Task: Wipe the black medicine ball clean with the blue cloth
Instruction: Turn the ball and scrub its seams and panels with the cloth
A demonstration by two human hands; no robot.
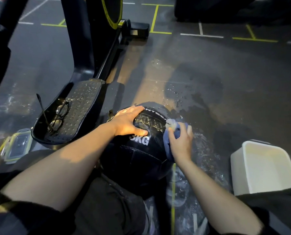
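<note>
A dark gym floor (209,61) carries yellow and white tape lines, wet patches and a warm light streak. Left of that streak stands a black machine frame (107,53); its pedal (76,114) holds glasses (59,116).

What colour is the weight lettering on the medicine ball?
White, printed on the black medicine ball, just below the left hand. The head view shows it.
</note>
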